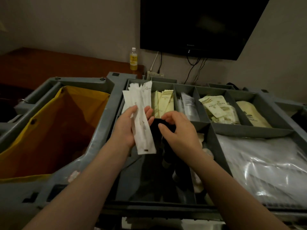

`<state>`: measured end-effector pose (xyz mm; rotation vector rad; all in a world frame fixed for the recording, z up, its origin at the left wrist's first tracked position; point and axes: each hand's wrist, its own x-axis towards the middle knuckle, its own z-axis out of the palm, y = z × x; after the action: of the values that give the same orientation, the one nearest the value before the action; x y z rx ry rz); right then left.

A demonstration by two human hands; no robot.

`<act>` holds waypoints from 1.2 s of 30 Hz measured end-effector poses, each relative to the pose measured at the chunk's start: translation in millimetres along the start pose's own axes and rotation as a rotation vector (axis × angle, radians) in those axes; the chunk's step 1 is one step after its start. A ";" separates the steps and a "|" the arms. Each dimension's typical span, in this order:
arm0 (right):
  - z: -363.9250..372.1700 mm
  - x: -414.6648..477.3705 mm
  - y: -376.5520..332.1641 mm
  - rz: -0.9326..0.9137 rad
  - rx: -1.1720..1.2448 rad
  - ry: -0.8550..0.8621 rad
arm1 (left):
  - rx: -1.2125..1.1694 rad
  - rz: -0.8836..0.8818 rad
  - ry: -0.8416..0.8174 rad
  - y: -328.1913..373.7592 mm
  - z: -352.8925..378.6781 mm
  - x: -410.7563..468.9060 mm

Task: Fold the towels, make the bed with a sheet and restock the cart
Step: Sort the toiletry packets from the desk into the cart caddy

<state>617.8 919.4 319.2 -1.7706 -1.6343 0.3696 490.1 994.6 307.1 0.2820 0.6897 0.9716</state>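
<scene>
**Left hand holds white packets over the cart tray**

The left hand (127, 128) grasps a bundle of long white packets (143, 123), thumb on one side and fingers curled round the other. The bundle stands nearly upright and fans out at the top, over the back left compartment of the grey cart (106, 130).

The right hand (178, 130) hovers just beside the bundle, above a dark compartment. Its fingers are curled and its thumb points toward the packets. The shadow beneath makes it impossible to tell whether it holds anything.

Along the back row of the tray sit pale yellow sachets (164, 103), then clear-wrapped items (189, 103), then a heap of smaller yellow sachets (217, 108), and at the far right a pale yellow pouch (252, 115). The large compartment at the front right holds clear plastic packs (265, 163).

A yellow bag (49, 130) hangs open in the cart's frame to the left of the tray.

Behind the cart, a bottle of yellow liquid (133, 59) stands on a reddish-brown counter (49, 67). A dark television (199, 25) is mounted on the wall, with cables hanging below it toward a power strip (155, 74).
</scene>
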 end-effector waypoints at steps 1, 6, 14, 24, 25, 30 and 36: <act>2.5 6.1 -1.8 0.018 0.026 -0.035 | 0.037 0.015 0.028 5.1 0.5 2.9; 20.5 52.8 -16.5 0.126 0.107 -0.335 | 0.283 0.078 0.052 15.7 3.4 16.7; 53.8 129.2 -12.5 0.417 0.487 -0.404 | 0.555 0.123 0.274 57.2 19.4 68.6; 64.0 194.1 17.5 0.419 0.132 -0.269 | 1.303 0.418 0.367 79.0 17.2 140.6; 68.3 196.0 19.2 0.386 0.076 -0.280 | 1.378 0.433 0.401 80.7 16.1 146.7; 83.4 200.2 20.6 0.242 -0.132 -0.218 | 1.602 0.583 0.296 75.3 4.4 162.4; 85.8 198.8 24.4 -0.031 -0.614 -0.139 | 2.160 0.600 0.153 63.0 -4.5 162.2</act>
<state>615.7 1135.2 289.1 -2.1907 -2.0189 -0.0397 506.3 1163.8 269.6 2.4000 1.6276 0.3579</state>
